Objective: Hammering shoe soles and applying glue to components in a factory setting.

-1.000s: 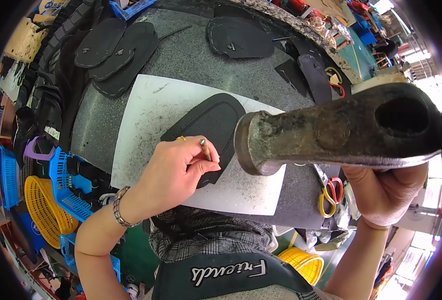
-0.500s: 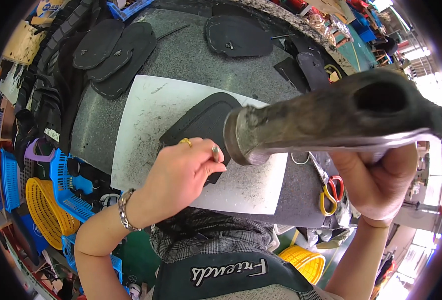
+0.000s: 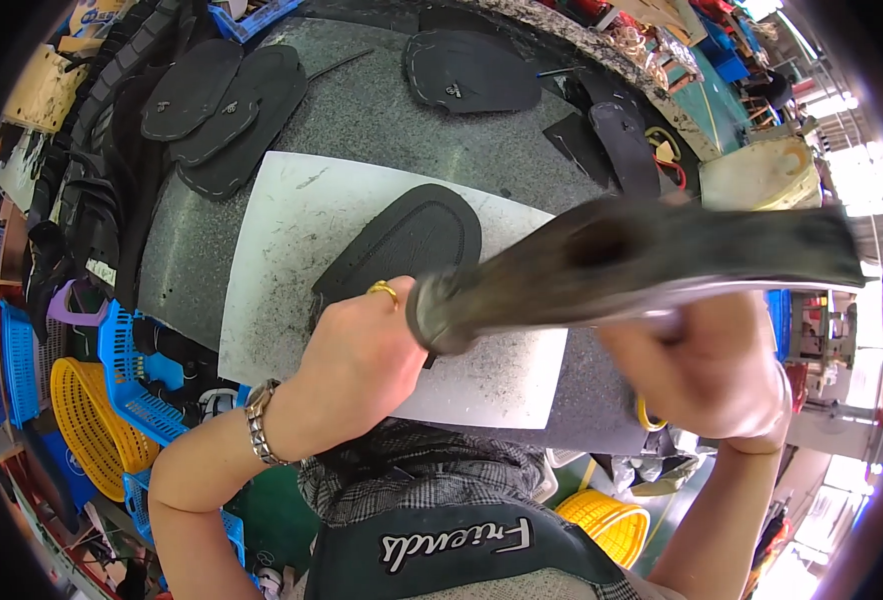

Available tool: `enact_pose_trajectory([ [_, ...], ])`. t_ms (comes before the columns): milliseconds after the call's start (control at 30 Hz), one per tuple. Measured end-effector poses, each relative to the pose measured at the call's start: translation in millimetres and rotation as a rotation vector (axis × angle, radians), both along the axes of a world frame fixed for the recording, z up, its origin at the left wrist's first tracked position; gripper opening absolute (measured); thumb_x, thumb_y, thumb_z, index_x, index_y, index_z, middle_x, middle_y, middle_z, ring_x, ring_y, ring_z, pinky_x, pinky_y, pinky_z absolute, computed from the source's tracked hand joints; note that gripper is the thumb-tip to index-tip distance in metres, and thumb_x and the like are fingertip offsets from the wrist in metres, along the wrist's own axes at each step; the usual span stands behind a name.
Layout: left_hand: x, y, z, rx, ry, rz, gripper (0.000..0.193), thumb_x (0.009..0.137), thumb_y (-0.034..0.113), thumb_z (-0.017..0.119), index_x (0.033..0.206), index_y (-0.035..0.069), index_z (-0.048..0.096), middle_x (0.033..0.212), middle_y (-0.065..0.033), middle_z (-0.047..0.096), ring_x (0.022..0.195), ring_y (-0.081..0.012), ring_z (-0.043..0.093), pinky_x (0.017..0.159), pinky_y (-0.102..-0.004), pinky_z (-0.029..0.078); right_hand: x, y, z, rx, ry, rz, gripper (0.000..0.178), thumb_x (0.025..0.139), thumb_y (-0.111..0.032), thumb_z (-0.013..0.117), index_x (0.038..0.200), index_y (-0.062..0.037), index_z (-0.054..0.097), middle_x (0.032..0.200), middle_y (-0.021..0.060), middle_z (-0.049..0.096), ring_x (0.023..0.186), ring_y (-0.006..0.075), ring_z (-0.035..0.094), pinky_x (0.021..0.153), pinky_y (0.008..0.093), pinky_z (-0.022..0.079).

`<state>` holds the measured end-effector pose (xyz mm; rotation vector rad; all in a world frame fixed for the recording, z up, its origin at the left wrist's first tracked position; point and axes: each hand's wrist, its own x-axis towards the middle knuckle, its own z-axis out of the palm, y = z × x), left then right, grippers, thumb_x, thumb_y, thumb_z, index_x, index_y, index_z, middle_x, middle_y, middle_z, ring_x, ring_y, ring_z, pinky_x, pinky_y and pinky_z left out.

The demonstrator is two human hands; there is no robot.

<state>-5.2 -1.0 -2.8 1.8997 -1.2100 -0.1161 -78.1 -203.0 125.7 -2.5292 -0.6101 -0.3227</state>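
My left hand is closed in a pinch over a black sole-shaped piece, which lies on a white board. A metal punch stood up between its thumb and forefinger a moment earlier; now the hammer covers it. My right hand, smeared by motion, grips a hammer below the metal head. The hammer's round face is over the left fingertips; whether it touches the punch I cannot tell.
Several stitched black pieces overlap at the table's far left, and another lies at the far middle. Scissors with a yellow handle are mostly hidden by my right hand. Blue and yellow baskets stand at left.
The hammer has come down and to the left, its face now over my left hand and hiding the punch. My left hand has hardly moved.
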Motion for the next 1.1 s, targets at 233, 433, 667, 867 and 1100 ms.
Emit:
enact_pose_trajectory([
  [233,-1,2,-1,0.027,0.039,-0.041,0.024,0.07,-0.006,0.056,0.092,0.003,0.054,0.078,-0.0105,0.056,0.063,-0.0284,0.058,0.052,-0.0374,0.047,-1,3,-7,0.045,0.03,-0.083,0.017,0.078,0.001,0.062,0.094,0.0009,0.058,0.081,0.0102,0.051,0.062,0.0248,0.052,0.055,0.0347,0.041],
  [433,11,-4,0,-0.08,0.53,0.119,0.003,0.08,-0.001,0.06,0.082,-0.001,0.057,0.07,-0.0116,0.061,0.063,-0.0216,0.063,0.057,-0.0274,0.047,-11,0,-6,-0.172,0.227,-0.063,0.017,0.077,0.003,0.062,0.093,0.0007,0.059,0.078,0.0097,0.051,0.06,0.0202,0.053,0.053,0.0318,0.04],
  [667,2,-6,-3,-0.114,0.411,0.105,0.007,0.078,-0.004,0.063,0.081,-0.003,0.057,0.072,-0.0112,0.061,0.063,-0.0227,0.063,0.056,-0.0277,0.048,-3,-8,7,0.122,0.083,0.028,0.025,0.078,0.008,0.061,0.103,0.0049,0.059,0.103,0.0093,0.062,0.088,0.0142,0.059,0.078,0.0262,0.047],
  [867,0,-11,7,0.048,-0.103,0.051,0.005,0.079,-0.001,0.061,0.08,0.0,0.057,0.072,-0.0119,0.06,0.06,-0.0246,0.059,0.053,-0.0285,0.047,-13,-1,1,-0.325,0.142,-0.088,0.027,0.078,0.0,0.063,0.103,-0.0015,0.057,0.074,0.0076,0.056,0.054,0.0144,0.054,0.049,0.028,0.04],
  [1100,8,-10,-5,-0.087,0.296,0.136,0.008,0.078,0.004,0.065,0.084,0.003,0.06,0.069,-0.01,0.061,0.057,-0.0226,0.056,0.052,-0.0297,0.043,-10,-10,1,-0.069,0.09,-0.149,0.026,0.077,0.002,0.065,0.101,-0.0006,0.058,0.085,0.0088,0.06,0.071,0.014,0.058,0.055,0.03,0.044],
])
